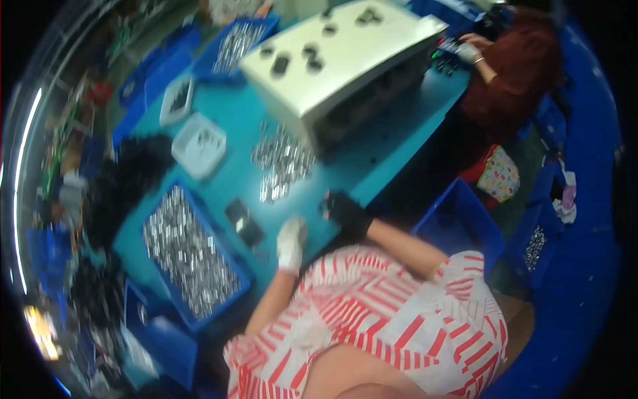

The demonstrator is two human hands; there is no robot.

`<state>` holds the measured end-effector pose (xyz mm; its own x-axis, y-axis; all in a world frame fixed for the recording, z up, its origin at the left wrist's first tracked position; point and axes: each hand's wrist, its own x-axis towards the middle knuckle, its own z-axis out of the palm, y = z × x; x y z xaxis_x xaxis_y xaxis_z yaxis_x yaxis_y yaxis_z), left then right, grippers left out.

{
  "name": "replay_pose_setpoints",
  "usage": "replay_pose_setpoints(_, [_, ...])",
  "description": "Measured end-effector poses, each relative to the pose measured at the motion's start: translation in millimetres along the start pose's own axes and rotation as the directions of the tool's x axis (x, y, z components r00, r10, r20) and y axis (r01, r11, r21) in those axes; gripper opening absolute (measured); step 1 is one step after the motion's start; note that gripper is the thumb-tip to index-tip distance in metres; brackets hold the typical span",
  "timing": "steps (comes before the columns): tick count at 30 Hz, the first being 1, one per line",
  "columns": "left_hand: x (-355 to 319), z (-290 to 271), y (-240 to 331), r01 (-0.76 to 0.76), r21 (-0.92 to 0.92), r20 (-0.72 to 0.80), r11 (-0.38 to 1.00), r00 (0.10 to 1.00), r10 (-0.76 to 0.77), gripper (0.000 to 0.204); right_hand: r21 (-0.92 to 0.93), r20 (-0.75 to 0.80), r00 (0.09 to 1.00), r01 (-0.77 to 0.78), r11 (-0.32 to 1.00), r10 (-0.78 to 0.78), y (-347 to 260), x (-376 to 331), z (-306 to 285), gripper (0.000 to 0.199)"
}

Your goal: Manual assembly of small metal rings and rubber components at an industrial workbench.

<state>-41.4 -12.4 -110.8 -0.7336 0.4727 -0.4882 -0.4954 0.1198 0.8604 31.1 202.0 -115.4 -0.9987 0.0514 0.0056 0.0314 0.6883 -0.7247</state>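
My left hand (pixel 291 241), in a white glove, hovers over the near edge of the teal table, beside a dark flat device like a phone (pixel 244 223). Blur hides how its fingers lie. To its right, my right hand (pixel 347 213) wears a black glove with the fingertips showing. Those fingers are curled together at the table edge, and whatever they hold is too small to make out. Beyond both hands, many small shiny metal pieces (pixel 284 159) lie loose in a heap on the table (pixel 242 183).
A blue bin (pixel 193 256) full of metal pieces stands at left, near white plastic trays (pixel 199 146). A large pale box-shaped housing (pixel 345 56) with dark pieces on top occupies the far side. At far right works another person (pixel 518 73). An open blue crate (pixel 458 223) sits right of my arm.
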Motion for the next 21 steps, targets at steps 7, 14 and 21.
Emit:
replay_pose_setpoints(7, [-44, 37, 58, 0.056, -0.488, 0.086, 0.871, 0.996, -0.016, 0.043, 0.342, -0.2, 0.98, 0.059, 0.938, 0.011, -84, -15, -29, 0.052])
replay_pose_setpoints(14, [-69, 23, 50, 0.092, -0.629, 0.104, 0.772, 0.994, -0.034, 0.034, 0.346, -0.129, 0.99, 0.098, 0.933, -0.056, -105, -21, -21, 0.048])
replay_pose_setpoints(21, [-81, 20, 57, 0.056, -0.654, 0.06, 0.754, 0.998, -0.022, 0.032, 0.403, -0.12, 0.986, 0.156, 0.902, -0.117, -108, -18, -17, 0.044])
